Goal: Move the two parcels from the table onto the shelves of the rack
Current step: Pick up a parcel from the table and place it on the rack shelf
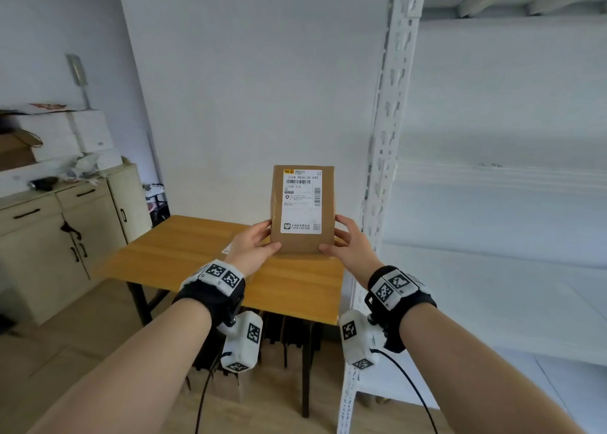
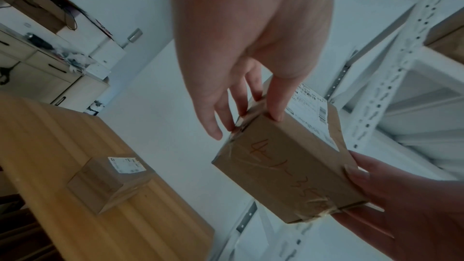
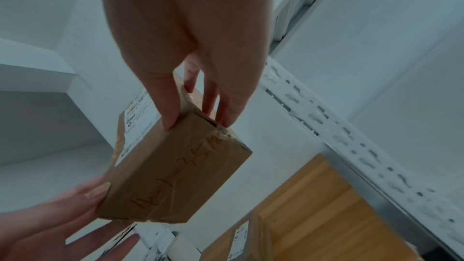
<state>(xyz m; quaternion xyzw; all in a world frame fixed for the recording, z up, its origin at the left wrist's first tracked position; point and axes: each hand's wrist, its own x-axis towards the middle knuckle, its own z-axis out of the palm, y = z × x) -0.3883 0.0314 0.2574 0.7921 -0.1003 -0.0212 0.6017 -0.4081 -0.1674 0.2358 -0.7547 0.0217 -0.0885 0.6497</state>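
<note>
The left hand [image 1: 254,243] and the right hand [image 1: 349,241] are holding a brown parcel [image 1: 302,208] up in the air, above the far right part of the wooden table [image 1: 184,246]. Each hand is pinching one bottom corner with thumb and fingers. The box looks stiff and probably light, but its taped ends may be slippery, so the flat sides are safer. A second parcel [image 2: 110,182] is lying on the table. The white rack [image 1: 387,138] is waiting on the right.

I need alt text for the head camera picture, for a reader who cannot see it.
Two hands, left hand and right hand, hold a brown cardboard parcel upright above a wooden table, its white shipping label facing the camera. A white metal rack stands to the right.
</note>
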